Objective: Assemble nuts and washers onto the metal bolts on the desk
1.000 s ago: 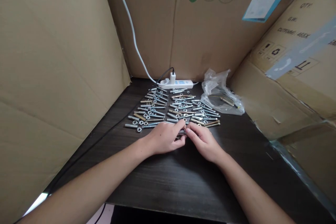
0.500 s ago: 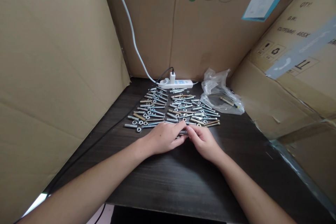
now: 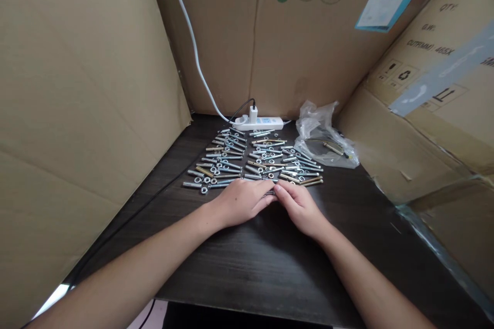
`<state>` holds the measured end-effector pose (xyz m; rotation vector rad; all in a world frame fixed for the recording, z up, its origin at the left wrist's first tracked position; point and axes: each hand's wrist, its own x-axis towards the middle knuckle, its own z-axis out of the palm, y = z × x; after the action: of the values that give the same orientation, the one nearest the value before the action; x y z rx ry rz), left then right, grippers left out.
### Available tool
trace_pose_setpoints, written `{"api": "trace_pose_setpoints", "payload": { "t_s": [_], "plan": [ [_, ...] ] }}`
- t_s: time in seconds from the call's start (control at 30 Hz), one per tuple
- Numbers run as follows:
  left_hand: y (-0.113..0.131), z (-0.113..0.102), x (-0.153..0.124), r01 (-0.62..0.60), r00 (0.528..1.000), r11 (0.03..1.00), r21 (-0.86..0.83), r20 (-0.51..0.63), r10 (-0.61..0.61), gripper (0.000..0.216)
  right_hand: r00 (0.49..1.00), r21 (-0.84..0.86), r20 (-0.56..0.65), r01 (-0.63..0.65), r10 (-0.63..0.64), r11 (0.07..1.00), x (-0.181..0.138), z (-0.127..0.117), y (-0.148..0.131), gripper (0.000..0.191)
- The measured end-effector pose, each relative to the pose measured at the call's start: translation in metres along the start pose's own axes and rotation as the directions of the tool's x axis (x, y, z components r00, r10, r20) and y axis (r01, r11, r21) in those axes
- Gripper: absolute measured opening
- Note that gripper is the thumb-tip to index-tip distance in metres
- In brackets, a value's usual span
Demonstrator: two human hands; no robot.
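Just in front of the spread hardware, my left hand (image 3: 240, 202) is closed around a slim metal bolt (image 3: 269, 193), most of which the fingers hide. My right hand (image 3: 300, 207) meets it from the other side, thumb and fingers pinched on the bolt's right end. Whether a nut or washer sits on that end cannot be made out. Beyond the hands lie rows of bolts (image 3: 227, 182), metal sleeves (image 3: 192, 184), nuts (image 3: 204, 190) and washers, mostly silver with a few brass-coloured ones.
A white power strip (image 3: 266, 123) with a plugged-in charger (image 3: 253, 114) stands behind the hardware. On the right is a clear plastic bag (image 3: 318, 118) with metal pieces. Cardboard boxes (image 3: 216, 36) wall the dark table (image 3: 247, 272). A black cable (image 3: 154, 198) runs along the left.
The fingers have shifted slightly around the bolt, with my right hand's fingertips turned a little. The hardware on the table stays where it was.
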<state>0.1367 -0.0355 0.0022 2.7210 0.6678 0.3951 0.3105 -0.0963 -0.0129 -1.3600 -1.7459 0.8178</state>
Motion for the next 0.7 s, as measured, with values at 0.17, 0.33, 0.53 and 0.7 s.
{"api": "trace_pose_setpoints", "payload": {
  "t_s": [0.17, 0.33, 0.53, 0.7],
  "plan": [
    [-0.001, 0.002, 0.001, -0.021, 1.000, 1.000, 0.014, -0.018, 0.021, 0.014, 1.000, 0.048, -0.004, -0.028, 0.029, 0.998, 0.001, 0.002, -0.002, 0.039],
    [0.000, -0.001, 0.001, -0.011, 1.000, 1.000, -0.003, -0.017, 0.011, 0.020, 0.999, -0.017, -0.044, -0.030, 0.029, 0.999, 0.001, 0.002, -0.003, 0.038],
    [0.000, -0.004, 0.000, 0.046, 0.998, 0.999, -0.018, -0.030, -0.047, 0.020, 0.964, -0.132, -0.265, -0.046, 0.009, 0.990, 0.000, -0.009, -0.001, 0.033],
    [-0.003, 0.001, 0.001, 0.098, 0.995, 0.994, -0.040, 0.001, -0.098, 0.015, 0.942, -0.057, -0.334, -0.041, 0.020, 0.998, -0.001, -0.010, -0.002, 0.025]
  ]
}}
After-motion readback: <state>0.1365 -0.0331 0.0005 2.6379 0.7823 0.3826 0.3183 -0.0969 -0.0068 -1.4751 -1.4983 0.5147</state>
